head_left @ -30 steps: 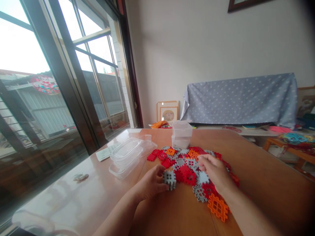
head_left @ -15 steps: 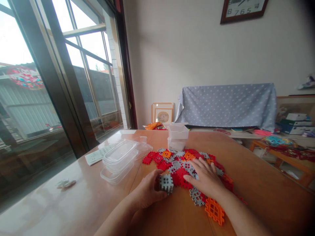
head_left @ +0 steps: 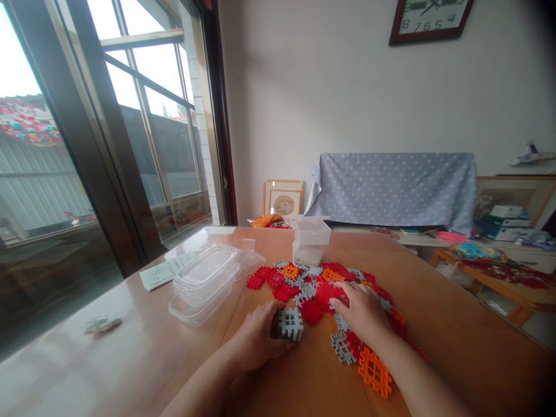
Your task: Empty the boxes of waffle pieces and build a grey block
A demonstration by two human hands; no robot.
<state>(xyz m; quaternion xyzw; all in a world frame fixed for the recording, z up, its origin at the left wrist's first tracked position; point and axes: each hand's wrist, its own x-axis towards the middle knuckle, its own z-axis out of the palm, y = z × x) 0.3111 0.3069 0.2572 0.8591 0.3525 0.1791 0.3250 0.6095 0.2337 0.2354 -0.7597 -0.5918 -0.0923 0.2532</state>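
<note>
My left hand [head_left: 258, 336] is closed around a small stack of grey square interlocking tiles [head_left: 290, 323] at the near edge of the pile. A window-like cutout shows in the top one. Over the middle of the spread pile, my right hand [head_left: 362, 307] has its thumb and fingers about a red interlocking tile [head_left: 328, 295]; part of that tile is hidden by the fingers. Beneath my right forearm lie a grey window tile [head_left: 343, 347] and an orange window tile [head_left: 375, 372].
Two stacked clear plastic boxes [head_left: 311, 240] stand behind the pile. Clear lids [head_left: 204, 278] lie to the left, beside a printed paper [head_left: 163, 273] and a small plastic packet [head_left: 103, 324]. A glass window wall [head_left: 117, 174] runs along the left side.
My right hand has drawn its fingers in, and a red tile now covers where a grey window tile showed. My left hand keeps the grey stack. The view has shifted slightly.
</note>
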